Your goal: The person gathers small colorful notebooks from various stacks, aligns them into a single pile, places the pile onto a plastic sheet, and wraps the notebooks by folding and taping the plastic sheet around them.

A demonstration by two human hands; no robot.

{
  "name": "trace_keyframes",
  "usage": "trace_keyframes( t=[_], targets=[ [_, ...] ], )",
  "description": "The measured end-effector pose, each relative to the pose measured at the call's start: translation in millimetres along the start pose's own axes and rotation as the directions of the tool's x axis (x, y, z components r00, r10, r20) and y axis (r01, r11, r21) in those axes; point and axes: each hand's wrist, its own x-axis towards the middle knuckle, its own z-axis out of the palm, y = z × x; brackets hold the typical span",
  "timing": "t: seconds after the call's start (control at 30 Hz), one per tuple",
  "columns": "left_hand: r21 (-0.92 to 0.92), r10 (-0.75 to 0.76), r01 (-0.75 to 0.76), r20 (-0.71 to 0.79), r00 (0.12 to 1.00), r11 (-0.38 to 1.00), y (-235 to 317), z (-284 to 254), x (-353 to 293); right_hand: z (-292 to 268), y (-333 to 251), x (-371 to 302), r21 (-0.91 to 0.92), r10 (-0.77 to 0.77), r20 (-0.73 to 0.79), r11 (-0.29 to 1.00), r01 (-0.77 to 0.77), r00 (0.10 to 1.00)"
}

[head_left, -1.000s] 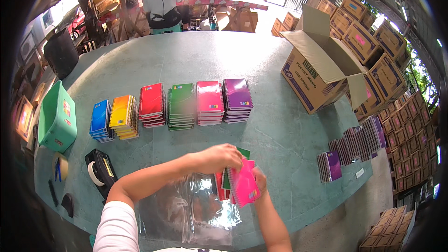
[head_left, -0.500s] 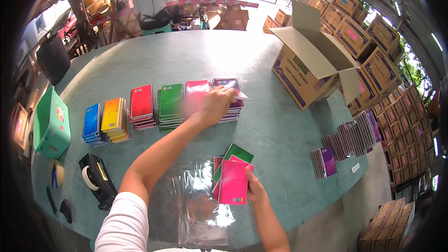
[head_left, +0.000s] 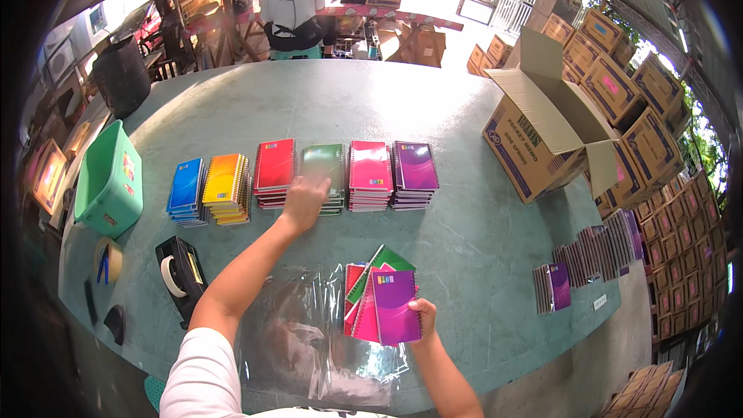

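In my right hand (head_left: 425, 319) is a fanned bunch of spiral notebooks, with a purple notebook (head_left: 397, 307) on top. Beneath it show edges of pink, green (head_left: 395, 257) and red notebooks. My thumb presses on the purple cover's right edge. My left hand (head_left: 306, 201) reaches over the near part of the green notebook stack (head_left: 323, 162). Its fingers and the top green cover are smeared by motion, so I cannot tell whether they grip it. Beside it stand the red stack (head_left: 275, 164) on the left and the pink stack (head_left: 370, 166) on the right.
Blue (head_left: 185, 186), yellow (head_left: 225, 182) and purple stacks (head_left: 416, 168) complete the row. Clear plastic (head_left: 309, 356) lies near me. Left are a tape dispenser (head_left: 182, 279) and green bin (head_left: 108, 182); right, an open carton (head_left: 534, 139) and more purple notebooks (head_left: 552, 288). A person (head_left: 292, 8) sits beyond.
My left hand has moved left from the purple stack to the green one. A purple notebook now tops the bunch in my right hand, where pink was uppermost. The whole view has shifted slightly.
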Motion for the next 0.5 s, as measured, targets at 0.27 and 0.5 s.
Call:
trace_keyframes(
  t=[0.27, 0.5],
  targets=[
    [-0.969, -0.002, -0.12, -0.124, 0.992, 0.214, 44.3, -80.8, -1.9, -4.0, -25.3, 4.6, 0.018, -0.077, -0.063, 0.997, 0.078, 0.995],
    [-0.733, 0.798, -0.517, 0.059, 0.6, 0.443, 131.4, -43.7, 0.8, -34.6, -23.1, -12.5, -0.049, -0.003, 0.008, 0.999, 0.004, 1.0]
  ],
)
